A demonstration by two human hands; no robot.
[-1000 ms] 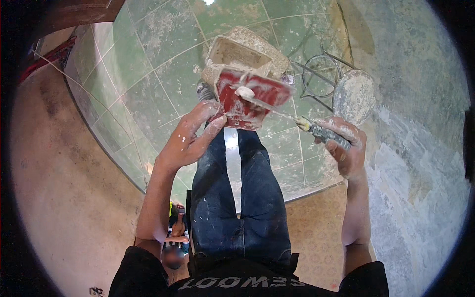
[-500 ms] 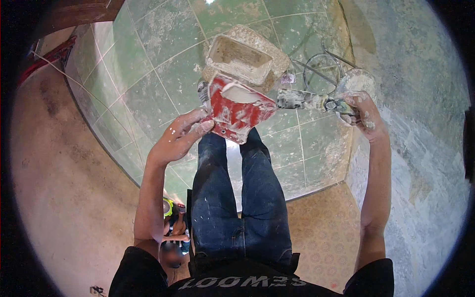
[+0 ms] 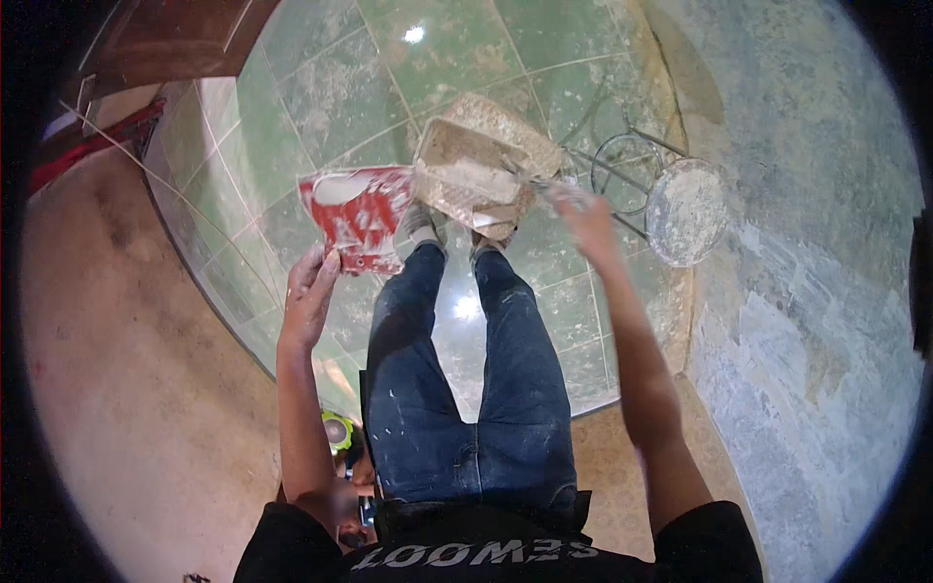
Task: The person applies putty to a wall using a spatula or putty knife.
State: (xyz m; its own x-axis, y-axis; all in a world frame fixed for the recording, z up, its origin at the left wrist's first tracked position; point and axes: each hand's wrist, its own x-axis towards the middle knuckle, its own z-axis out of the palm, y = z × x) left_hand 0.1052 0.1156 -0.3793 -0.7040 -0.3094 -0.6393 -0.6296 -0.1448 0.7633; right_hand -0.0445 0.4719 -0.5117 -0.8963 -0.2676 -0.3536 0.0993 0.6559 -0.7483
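Note:
My left hand (image 3: 311, 291) is closed on the lower edge of a red plastic board (image 3: 374, 219). The board is smeared with white paste, with a thick white patch along its top. My right hand (image 3: 585, 225), blurred by motion, grips a putty knife (image 3: 533, 178). Its blade reaches over a rectangular tub (image 3: 428, 189), where blur hides whether it touches anything. Dried plaster crusts the tub, and pale paste shows at its near end. The board's right edge overlaps the tub's left side in the picture.
A round stool (image 3: 686, 214) with a plaster-spotted seat and metal legs lies by the grey plastered wall (image 3: 807, 321) on my right. Plaster stains the green tiled floor (image 3: 340, 107). A brown wooden piece (image 3: 175, 39) is at upper left. Another person (image 3: 355, 496) is partly visible behind my left arm.
My left hand has moved the red board left. My right hand has swung the putty knife left, away from the stool and over the tub. The knife no longer meets the board's edge.

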